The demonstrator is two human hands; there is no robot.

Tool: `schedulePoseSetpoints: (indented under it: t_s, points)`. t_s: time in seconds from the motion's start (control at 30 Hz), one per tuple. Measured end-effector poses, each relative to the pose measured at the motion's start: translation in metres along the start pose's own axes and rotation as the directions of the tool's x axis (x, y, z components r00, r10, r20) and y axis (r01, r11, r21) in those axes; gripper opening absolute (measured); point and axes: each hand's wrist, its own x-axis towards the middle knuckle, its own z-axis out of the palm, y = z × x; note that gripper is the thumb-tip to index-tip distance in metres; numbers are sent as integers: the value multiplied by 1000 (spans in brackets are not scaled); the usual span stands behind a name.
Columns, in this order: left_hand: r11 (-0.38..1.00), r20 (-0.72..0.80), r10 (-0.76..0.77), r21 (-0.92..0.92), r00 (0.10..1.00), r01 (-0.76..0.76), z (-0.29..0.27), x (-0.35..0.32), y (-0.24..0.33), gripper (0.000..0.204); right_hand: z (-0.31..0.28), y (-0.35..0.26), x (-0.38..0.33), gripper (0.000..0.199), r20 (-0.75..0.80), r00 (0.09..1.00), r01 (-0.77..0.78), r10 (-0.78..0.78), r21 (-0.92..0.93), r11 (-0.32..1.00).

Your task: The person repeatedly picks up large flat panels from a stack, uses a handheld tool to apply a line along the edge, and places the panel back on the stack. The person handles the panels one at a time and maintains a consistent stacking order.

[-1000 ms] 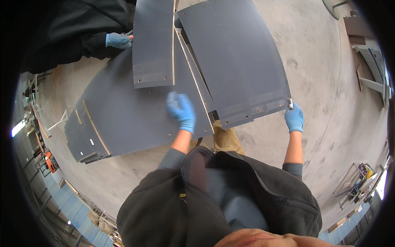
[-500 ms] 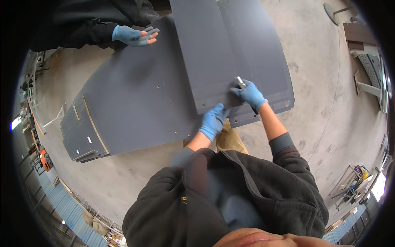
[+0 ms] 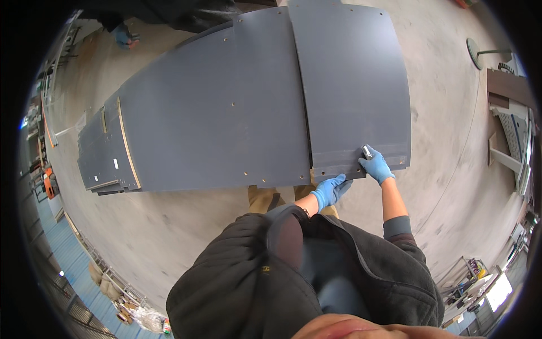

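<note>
A large grey panel [image 3: 355, 85] with small holes along its ends lies over the right part of other wide grey panels [image 3: 197, 124]. My left hand [image 3: 332, 191], in a blue glove, is closed at the near edge of the upper panel, its thumb side against the edge. Some of its fingers are hidden below. To the right, my right hand [image 3: 376, 165], also blue-gloved, is closed around a small tool with a silver, rounded end [image 3: 367, 152]. It rests by the panel's near right edge. The rest of the tool is hidden in the glove.
A co-worker's gloved hand [image 3: 124, 37] and dark sleeve are at the far left. Smaller grey pieces with a light wooden strip [image 3: 129, 144] lie at the stack's left end. A round-based stand [image 3: 474, 53] is on the concrete floor at right, with a cart [image 3: 466, 277] lower down.
The upper panel has shifted right and now sits straighter over the right end. Both my hands moved right and nearer to me. The co-worker's hand drew back from the panels to the left.
</note>
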Motion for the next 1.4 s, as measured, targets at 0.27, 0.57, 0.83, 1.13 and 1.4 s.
schedulePoseSetpoints:
  t_s: [0.27, 0.57, 0.83, 1.13, 1.4]
  points:
    - [995, 25, 56, 85, 998, -58, -8, 16, -4, 32, 0, -28, 28, 51, -49, 973, 159, -227, -571, 805]
    - [185, 461, 672, 653, 580, -734, -57, -228, 146, 13, 51, -70, -20, 42, -447, 880, -64, -159, -445, 893]
    - [271, -175, 927, 924, -332, 270, -353, -548, 550, 135, 238, -194, -102, 43, -177, 972, 75, -156, -397, 915]
    - [75, 10, 975, 924, -221, 374, -447, -549, 605, 128, 449, -453, -108, 44, 332, 844, 523, -422, -331, 786]
    - [-164, 179, 983, 959, -46, 229, -359, -473, 469, 119, 572, -564, -99, 46, 347, 879, 368, -327, -57, 928]
